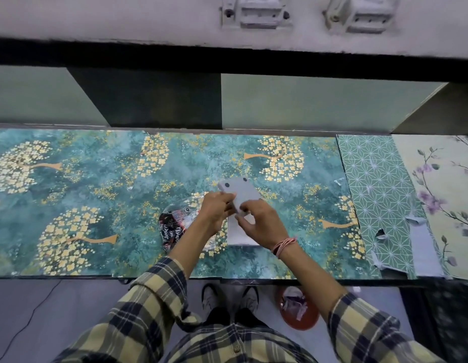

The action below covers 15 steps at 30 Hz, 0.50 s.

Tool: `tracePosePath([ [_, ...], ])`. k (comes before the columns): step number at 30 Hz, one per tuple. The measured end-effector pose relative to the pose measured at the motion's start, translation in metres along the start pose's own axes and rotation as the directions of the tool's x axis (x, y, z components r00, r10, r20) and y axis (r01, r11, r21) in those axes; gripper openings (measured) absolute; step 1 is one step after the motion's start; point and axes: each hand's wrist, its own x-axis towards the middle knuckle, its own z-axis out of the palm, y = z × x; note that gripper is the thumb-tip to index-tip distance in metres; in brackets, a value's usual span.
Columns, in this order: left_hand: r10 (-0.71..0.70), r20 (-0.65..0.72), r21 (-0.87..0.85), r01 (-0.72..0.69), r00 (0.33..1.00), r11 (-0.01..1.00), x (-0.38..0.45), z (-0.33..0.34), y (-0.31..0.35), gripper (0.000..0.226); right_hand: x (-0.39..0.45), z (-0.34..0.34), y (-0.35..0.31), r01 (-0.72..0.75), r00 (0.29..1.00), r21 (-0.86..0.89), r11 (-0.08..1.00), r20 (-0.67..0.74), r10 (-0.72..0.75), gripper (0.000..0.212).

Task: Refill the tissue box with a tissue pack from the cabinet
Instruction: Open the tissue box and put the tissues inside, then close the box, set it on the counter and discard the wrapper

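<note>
Both my hands meet over the middle of the counter (pixel 96 184), which is covered in teal paper printed with gold trees. My left hand (pixel 217 209) and my right hand (pixel 259 224) together pinch a flat grey piece (pixel 240 193) with two dark round spots near its far edge; I take it for a part of the tissue box, but my fingers cover its near end and I cannot tell how it joins anything. Both hands are closed on it, fingertips narrow. Just under my right hand lies a white block (pixel 238 235), likely the tissues or the box body, mostly hidden by my palm and wrist. To the left, partly under my left forearm, lies a crumpled clear wrapper (pixel 172 226) with red and black print too blurred to read. A pink thread band (pixel 284 246) circles my right wrist. On the floor beyond the counter edge stands a red bin (pixel 298 310), its contents indistinct.
</note>
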Motion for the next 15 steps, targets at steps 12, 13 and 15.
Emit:
tracePosePath([
  [12,0.051,0.035,0.416,-0.061,0.998,0.907,-0.008,-0.020,-0.028,0.028,-0.021,-0.010,0.042,-0.662,0.722,0.392,0.638,0.105,0.684,0.012],
  [13,0.084,0.007,0.482,-0.077,0.996,0.873,-0.005,-0.023,-0.037,0.032,-0.026,-0.007,0.041,-0.677,0.706,0.394,0.622,0.108,0.700,0.011],
  [15,0.138,-0.026,0.582,-0.098,0.990,0.808,0.000,-0.027,-0.052,0.039,-0.036,-0.001,0.042,-0.700,0.684,0.372,0.609,0.107,0.721,0.010],
])
